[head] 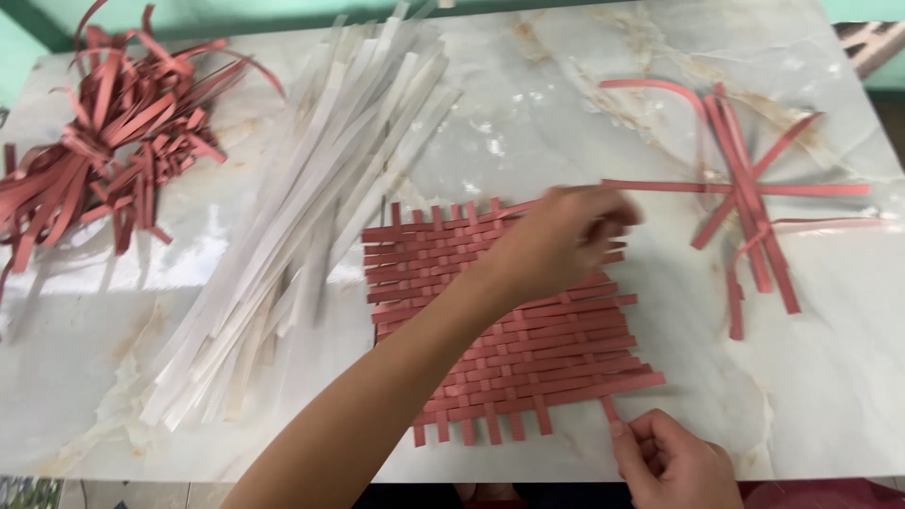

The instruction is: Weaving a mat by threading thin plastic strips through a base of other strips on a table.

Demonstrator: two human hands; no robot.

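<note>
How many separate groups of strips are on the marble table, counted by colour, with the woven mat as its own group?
Red groups: 3 (tangled red heap, woven red mat, loose red strips)
White groups: 1 (white strip pile)
Total: 4

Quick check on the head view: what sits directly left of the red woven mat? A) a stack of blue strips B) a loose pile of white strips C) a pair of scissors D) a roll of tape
B: a loose pile of white strips lies on the marble table just left of the red woven mat; no scissors, tape or blue strips are visible.
</note>
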